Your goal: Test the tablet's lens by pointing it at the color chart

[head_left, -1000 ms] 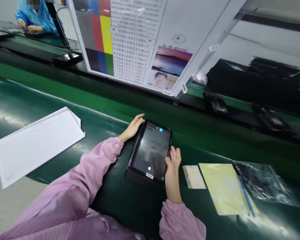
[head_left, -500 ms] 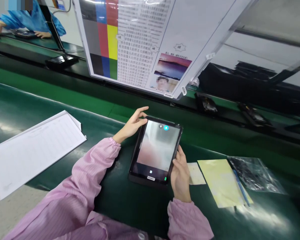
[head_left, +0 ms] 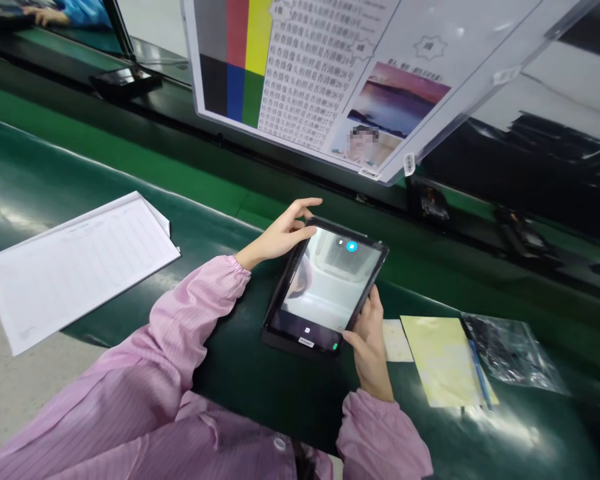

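A black tablet (head_left: 330,287) is tilted up over the green table, its lit screen showing a camera picture of a pale ceiling with a grille. My left hand (head_left: 287,230) grips its upper left corner, thumb on the front and index finger stretched past the top edge. Around the lower right side is my right hand (head_left: 373,347), its thumb over the screen's lower right corner and its fingers partly hidden along the edge. A small white label sits on the bottom bezel.
A test chart (head_left: 305,87) with colour blocks and printed text hangs ahead. Paper sheets (head_left: 85,267) lie left; a yellow paper (head_left: 440,360), blue pen (head_left: 480,373) and clear plastic bag (head_left: 520,353) lie right. Devices stand on the far line; a co-worker's blue sleeve (head_left: 87,13) shows.
My right thumb has moved from the tablet's side onto the screen's lower right. The screen picture turned from a blur to a clearer ceiling, and the tablet tilts slightly more.
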The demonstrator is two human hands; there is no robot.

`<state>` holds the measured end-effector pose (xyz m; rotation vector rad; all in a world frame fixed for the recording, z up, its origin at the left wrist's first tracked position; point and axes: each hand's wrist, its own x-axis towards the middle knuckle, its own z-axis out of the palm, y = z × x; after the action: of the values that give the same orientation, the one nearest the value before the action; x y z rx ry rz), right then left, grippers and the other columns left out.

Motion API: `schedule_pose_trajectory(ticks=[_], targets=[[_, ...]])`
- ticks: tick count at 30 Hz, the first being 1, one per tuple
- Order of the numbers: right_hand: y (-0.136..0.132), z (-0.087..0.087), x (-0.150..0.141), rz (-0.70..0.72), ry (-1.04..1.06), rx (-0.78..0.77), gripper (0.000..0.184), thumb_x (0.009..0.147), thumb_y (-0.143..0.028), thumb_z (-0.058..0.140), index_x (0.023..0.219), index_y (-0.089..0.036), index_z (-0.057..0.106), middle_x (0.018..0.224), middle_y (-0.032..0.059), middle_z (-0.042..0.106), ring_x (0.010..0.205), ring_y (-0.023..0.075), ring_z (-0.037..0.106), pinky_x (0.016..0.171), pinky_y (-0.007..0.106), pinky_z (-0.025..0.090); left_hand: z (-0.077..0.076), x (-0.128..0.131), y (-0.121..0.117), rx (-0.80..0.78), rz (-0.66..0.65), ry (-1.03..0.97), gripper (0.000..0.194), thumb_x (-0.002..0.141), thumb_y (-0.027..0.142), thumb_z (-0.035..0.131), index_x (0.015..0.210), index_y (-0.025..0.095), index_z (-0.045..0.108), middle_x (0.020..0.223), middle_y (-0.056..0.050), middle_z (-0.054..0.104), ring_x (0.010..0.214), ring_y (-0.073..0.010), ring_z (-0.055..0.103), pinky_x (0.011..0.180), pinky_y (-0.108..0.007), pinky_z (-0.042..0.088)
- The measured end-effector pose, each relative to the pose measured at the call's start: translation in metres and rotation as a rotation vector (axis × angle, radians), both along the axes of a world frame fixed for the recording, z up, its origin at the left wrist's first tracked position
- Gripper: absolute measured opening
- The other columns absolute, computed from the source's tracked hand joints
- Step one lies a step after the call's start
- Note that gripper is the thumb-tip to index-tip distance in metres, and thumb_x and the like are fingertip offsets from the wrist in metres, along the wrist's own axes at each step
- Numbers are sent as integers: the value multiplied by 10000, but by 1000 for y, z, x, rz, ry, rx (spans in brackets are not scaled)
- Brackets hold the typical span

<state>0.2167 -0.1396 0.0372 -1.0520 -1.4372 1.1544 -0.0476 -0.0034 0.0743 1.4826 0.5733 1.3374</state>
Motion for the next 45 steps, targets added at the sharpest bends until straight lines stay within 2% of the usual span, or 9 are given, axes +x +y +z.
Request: schedule_pose_trajectory(ticks=[3,7,13,17,20,27,33,39,45], targets=[[-1,-1,-1,-6,-41,7,997,904,-311,732,1672,-271,97,1708,80,153,1558,249,243,1277,449,257,0,-1,0,13,8,-16,525,945,384,658,1397,220,446,1060,-57,448,783,-141,439,733,-280,402],[-4,-2,-5,-68,-120,-38,1050,887,-317,771,1669,-327,70,1718,54,98,1580,257,163,1295,508,167,-2,-1,2,21,32,-19,508,937,370,663,1382,212,473,1057,-66,451,828,-164,435,711,-272,400],[-6,-6,-7,-95,-226,-14,1120,858,-345,804,1666,-365,30,1722,42,44,1587,281,120,1287,546,163,-7,-1,4,60,23,-30,493,953,355,668,1385,208,480,1056,-63,444,845,-158,427,706,-252,392],[-4,-7,-3,-24,-144,10,987,933,-312,732,1659,-409,70,1723,-2,62,1590,223,117,1305,448,161,-10,-1,6,85,12,-49,483,961,340,670,1386,210,480,1056,-57,441,819,-144,412,709,-242,401],[-3,-7,-1,6,-87,14,948,932,-289,733,1655,-413,134,1718,-13,107,1584,209,147,1306,405,167,-11,-1,7,82,1,-60,485,962,340,677,1387,212,481,1052,-56,442,818,-140,417,705,-239,397],[-1,-11,1,-3,-49,6,958,902,-270,742,1656,-396,165,1717,-2,121,1587,240,136,1305,457,158,-16,0,11,86,18,-48,474,961,335,662,1390,231,487,1058,-58,448,764,-128,397,658,-238,372],[4,-18,2,36,24,90,969,880,-361,737,1669,-315,177,1716,40,123,1589,277,114,1304,491,117,-17,1,12,87,26,-63,474,948,317,667,1380,223,497,1051,-63,457,831,-151,434,671,-242,380],[-3,-8,-4,-14,-118,20,975,925,-330,727,1666,-390,97,1725,5,52,1592,257,94,1307,497,105,-17,1,11,76,24,-64,472,935,324,669,1369,238,503,1050,-57,447,766,-131,402,668,-244,377],[-8,-9,-14,-144,-362,82,1238,785,-343,884,1665,-378,15,1721,19,16,1589,275,110,1304,506,113,-16,1,11,94,39,-67,469,930,309,677,1362,228,514,1068,-66,458,835,-153,436,659,-236,371]])
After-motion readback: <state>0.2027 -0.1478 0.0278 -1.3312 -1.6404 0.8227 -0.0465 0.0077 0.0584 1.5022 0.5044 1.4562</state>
